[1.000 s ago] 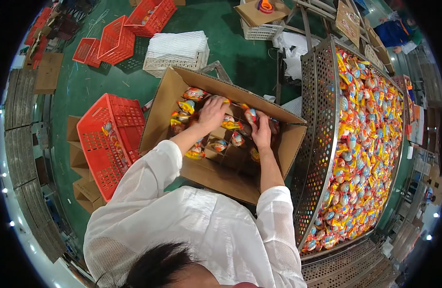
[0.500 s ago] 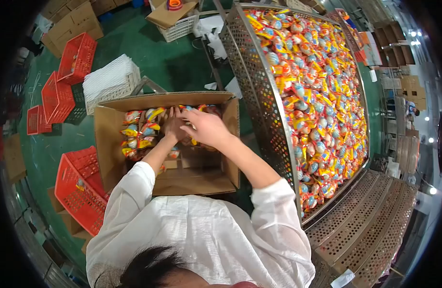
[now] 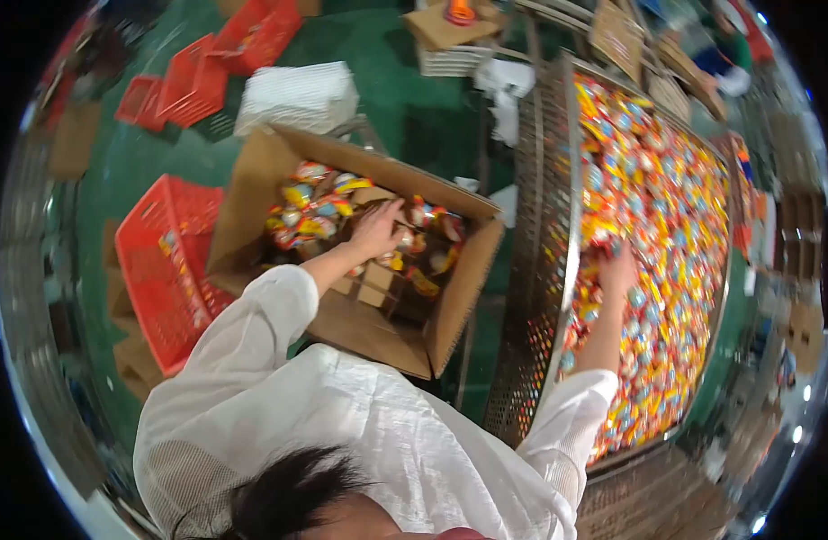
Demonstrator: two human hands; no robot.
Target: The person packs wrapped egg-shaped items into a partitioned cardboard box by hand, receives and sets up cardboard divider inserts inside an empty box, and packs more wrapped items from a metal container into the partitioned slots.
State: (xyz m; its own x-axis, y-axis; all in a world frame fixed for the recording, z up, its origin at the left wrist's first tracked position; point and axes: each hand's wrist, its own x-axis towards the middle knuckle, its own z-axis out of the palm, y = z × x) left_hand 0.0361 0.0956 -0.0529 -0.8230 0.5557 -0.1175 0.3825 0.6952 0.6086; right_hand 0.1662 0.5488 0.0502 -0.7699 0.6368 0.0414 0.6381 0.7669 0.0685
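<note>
Left hand: the left hand is inside the box, its fingers partly bent over the packing; I cannot tell whether they hold a packet.
Right hand: the right hand reaches down among packets in the metal bin, fingertips at the heap; blur hides whether they grip any.
Box: the cardboard box stands open around the left hand and to the left of the right hand, its walls tilted in view.
Packets in box: bright wrapped packets lie to the left of the left hand, with more just to its right.
Dividers: cardboard dividers show on the body side of the left hand.
Bin: the metal bin, with holes in its wall, has its near side between the 2 hands.
Packets in bin: a heap of packets spreads all about the right hand.
Red basket: a large red basket sits left of the left hand, outside the box.
Farther off: 3 red baskets and a white stack are beyond the left hand, toward the upper left.
</note>
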